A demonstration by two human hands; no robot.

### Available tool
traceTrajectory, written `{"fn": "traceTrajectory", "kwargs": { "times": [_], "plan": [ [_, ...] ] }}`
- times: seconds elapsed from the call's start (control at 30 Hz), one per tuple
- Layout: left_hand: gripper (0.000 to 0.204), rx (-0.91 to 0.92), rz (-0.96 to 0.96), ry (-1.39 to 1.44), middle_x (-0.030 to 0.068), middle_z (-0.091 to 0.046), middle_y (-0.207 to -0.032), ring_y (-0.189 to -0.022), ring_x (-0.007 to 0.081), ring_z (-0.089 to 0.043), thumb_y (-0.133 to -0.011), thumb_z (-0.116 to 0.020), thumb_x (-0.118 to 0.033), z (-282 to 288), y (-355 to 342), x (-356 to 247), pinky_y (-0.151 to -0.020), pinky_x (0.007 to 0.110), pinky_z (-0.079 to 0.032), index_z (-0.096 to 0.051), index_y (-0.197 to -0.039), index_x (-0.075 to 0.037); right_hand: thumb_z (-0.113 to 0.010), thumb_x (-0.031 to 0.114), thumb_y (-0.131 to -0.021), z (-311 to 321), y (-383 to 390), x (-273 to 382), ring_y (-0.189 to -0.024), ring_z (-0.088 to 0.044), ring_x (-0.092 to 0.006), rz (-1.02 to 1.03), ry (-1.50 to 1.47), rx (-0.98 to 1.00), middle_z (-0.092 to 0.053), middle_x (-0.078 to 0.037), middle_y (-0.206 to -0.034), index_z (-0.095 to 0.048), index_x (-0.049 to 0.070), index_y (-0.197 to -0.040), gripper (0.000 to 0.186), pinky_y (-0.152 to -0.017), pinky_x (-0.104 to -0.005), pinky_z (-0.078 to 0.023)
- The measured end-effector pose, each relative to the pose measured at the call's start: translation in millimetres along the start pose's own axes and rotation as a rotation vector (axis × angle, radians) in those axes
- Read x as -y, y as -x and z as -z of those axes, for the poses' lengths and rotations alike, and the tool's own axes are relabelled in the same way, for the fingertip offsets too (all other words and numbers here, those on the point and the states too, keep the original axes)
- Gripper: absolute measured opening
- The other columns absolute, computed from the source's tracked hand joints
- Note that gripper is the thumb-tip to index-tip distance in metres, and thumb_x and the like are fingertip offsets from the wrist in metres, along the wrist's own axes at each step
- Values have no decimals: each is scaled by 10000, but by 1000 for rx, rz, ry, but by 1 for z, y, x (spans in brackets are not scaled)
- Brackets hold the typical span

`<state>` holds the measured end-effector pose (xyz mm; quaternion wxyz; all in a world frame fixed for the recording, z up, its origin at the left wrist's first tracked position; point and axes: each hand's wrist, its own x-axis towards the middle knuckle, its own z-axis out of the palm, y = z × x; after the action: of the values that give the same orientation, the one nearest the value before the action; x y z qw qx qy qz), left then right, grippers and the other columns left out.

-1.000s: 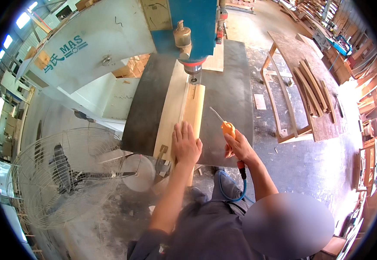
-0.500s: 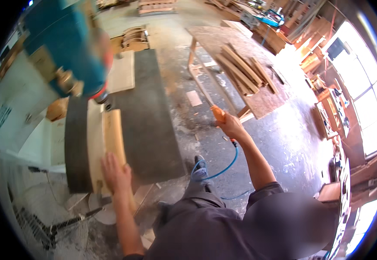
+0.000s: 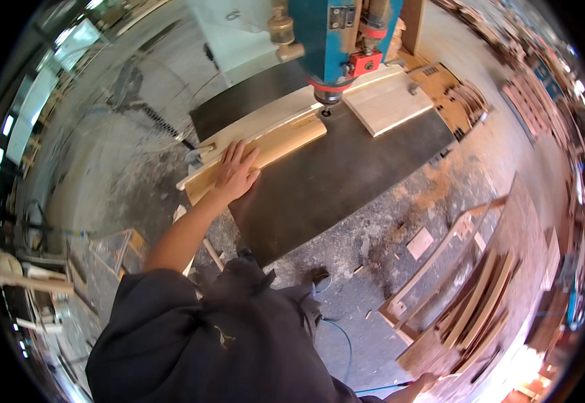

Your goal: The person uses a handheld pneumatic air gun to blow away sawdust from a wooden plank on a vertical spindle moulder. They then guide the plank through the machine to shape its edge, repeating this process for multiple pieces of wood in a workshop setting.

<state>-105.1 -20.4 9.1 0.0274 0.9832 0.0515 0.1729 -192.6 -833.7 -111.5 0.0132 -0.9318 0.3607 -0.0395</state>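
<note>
Pressing flat, the left hand [image 3: 234, 173] is spread on the curved wooden strip [image 3: 265, 151] upon the dark surface [image 3: 346, 168]. Strip judged stiff, light, best held at its near end. Right hand [image 3: 427, 383] barely seen at the edge; grip cannot be told.

you wear a dark, navy-black top, loose and creased across the shoulders and back, with a small pale mark stitched or printed near the middle of it. its sleeve ends above the elbow, so your left forearm and left hand [image 3: 235, 173] are bare, with no glove, watch or ring to be seen. your right hand [image 3: 425, 383] shows only as a bare sliver at the lower edge.
</note>
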Motion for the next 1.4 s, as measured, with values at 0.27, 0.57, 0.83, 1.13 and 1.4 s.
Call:
{"fn": "traceTrajectory", "kwargs": {
  "times": [0.27, 0.57, 0.83, 1.13, 1.4],
  "plan": [
    [660, 20, 107, -37, 180, -422, -1595, -1481, 409, -371, -911, -751, -344, -8, 5, -18, -1233, 530, -319, -552, -1494, -107, -581, 337, -1034, -5, -6, 7, -1158, -668, -335, -20, -20, -15, -697, -180, -1289, -669, 50, -1349, 434, -993, -507, -524],
    [659, 52, 146, -7, 146, -441, -1605, -1498, 377, -373, -901, -758, -366, -8, -4, -20, -1238, 505, -329, -577, -1492, -138, -618, 300, -1001, -3, -20, -19, -1135, -673, -375, -107, 69, -10, -702, -203, -1278, -670, 37, -1352, 442, -968, -518, -537],
    [647, 26, 56, 33, 130, -477, -1563, -1436, 360, -426, -847, -786, -370, 3, -2, 0, -1171, 539, -370, -634, -1429, -131, -650, 267, -972, 2, -47, -102, -1114, -677, -411, -264, 273, 30, -707, -224, -1269, -671, 25, -1356, 455, -946, -528, -548],
    [585, -67, 9, 123, 137, -521, -1504, -1328, 359, -480, -818, -797, -312, 9, 19, 3, -1095, 545, -381, -661, -1342, -91, -695, 38, -907, 31, 82, 186, -1083, -675, -332, 763, -588, -326, -706, -163, -1164, -688, 9, -1233, 327, -985, -438, -539],
    [460, -102, 78, 256, 174, -653, -1283, -1178, 375, -595, -936, -696, -190, -7, 6, 9, -994, 522, -456, -617, -1376, -83, -768, 55, -830, 116, 234, 502, -1314, -578, -400, 1336, -693, 64, -602, -177, -1424, -659, 73, -1306, 489, -1067, -478, -516]
  ]
}}
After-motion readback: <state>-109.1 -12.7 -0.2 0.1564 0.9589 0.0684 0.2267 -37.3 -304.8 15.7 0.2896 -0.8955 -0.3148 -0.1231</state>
